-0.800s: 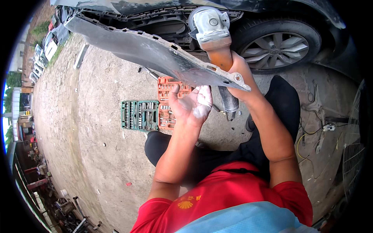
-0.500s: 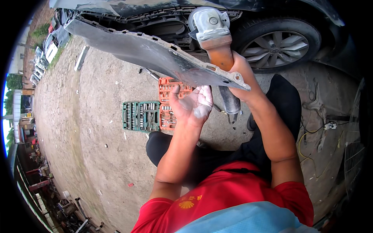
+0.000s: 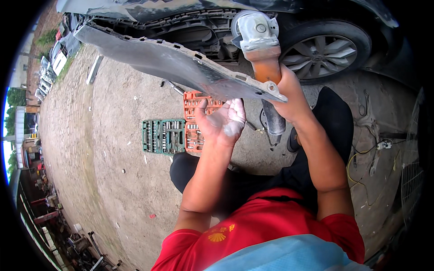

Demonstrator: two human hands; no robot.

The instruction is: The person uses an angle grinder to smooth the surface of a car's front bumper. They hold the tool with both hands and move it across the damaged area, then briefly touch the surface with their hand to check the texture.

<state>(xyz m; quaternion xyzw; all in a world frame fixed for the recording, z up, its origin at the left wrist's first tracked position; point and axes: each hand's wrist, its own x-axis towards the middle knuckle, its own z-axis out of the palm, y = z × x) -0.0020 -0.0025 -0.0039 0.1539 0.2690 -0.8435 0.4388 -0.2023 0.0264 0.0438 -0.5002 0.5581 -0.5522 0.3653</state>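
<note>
The long grey panel (image 3: 149, 56) lies just beyond the left hand's (image 3: 224, 122) fingertips, its long axis slanting from far left to near right, its right end overlapping the right hand (image 3: 294, 94). The left is palm up, loosely curled, unclenched; the right grasps the angle grinder (image 3: 264, 54), head pointing far.

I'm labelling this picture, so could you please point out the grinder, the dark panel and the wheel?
Grinder (image 3: 266, 67), head view: on its orange body.
Dark panel (image 3: 165, 63), head view: on its broad face.
Wheel (image 3: 318, 58), head view: on its hub.
</note>
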